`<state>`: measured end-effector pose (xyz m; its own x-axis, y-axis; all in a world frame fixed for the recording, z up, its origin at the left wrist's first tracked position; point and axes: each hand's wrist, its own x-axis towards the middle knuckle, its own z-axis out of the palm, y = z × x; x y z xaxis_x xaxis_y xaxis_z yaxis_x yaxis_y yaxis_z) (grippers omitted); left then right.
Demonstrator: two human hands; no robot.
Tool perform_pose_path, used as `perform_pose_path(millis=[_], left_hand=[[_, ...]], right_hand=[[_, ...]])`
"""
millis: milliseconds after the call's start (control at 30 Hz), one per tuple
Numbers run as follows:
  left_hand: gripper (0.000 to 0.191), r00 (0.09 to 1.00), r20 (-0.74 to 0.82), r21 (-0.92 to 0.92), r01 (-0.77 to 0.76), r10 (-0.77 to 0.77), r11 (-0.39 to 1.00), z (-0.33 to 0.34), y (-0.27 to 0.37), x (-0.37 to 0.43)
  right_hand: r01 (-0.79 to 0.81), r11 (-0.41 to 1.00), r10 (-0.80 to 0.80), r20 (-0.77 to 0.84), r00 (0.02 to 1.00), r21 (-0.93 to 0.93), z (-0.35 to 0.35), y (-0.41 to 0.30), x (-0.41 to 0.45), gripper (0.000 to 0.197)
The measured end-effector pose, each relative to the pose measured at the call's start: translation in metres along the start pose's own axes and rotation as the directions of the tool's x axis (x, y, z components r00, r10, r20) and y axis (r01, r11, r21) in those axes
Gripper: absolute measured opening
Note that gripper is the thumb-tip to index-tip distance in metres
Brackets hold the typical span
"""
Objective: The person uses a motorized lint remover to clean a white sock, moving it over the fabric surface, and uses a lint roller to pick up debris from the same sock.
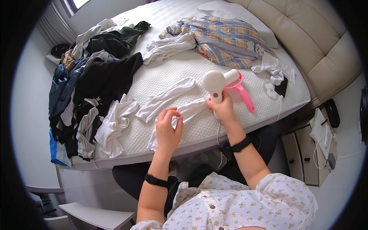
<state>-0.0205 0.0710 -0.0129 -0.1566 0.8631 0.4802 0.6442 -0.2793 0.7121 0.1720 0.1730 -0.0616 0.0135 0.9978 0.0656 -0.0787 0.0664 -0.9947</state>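
Note:
My right hand (223, 107) grips the handle of a white corded electric fabric shaver (214, 83), its round head pointing away from me. Under and beside that hand lies one long white sock (191, 111), stretched over the mattress. My left hand (169, 129) is above the near part of this sock, fingers bent and thumb apart, with nothing seen in it. A second long white sock (166, 96) lies flat just beyond. Right of the shaver rests a lint roller (244, 97) with a pink handle and a white roll, partly behind the shaver's head.
A heap of dark and light clothes (106, 74) covers the left of the mattress (253, 83). Crumpled white garments (113, 126) lie beside it. Plaid bedding (227, 40) is at the back, near a padded headboard (313, 37). A black power bank or phone (281, 86) has a white cable.

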Motion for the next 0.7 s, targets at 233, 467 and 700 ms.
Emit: perform_pose_path(millis=[233,467,700], left_hand=[[0.011,0.982,-0.056,0.024,0.182,-0.181,0.983,0.033,-0.009,0.023],[0.007,0.989,0.081,0.232,-0.137,0.121,0.963,0.051,0.01,0.022],[0.008,0.998,-0.057,-0.026,-0.032,0.03,0.999,0.057,0.024,0.02]], right_hand=[[0.037,0.983,-0.031,0.036,0.999,-0.18,0.007,0.006,0.002,0.041],[0.02,0.973,-0.078,0.246,0.966,0.231,-0.007,-0.002,-0.02,0.049],[0.072,0.961,-0.113,0.141,0.984,0.268,0.002,0.0,-0.031,0.048]])
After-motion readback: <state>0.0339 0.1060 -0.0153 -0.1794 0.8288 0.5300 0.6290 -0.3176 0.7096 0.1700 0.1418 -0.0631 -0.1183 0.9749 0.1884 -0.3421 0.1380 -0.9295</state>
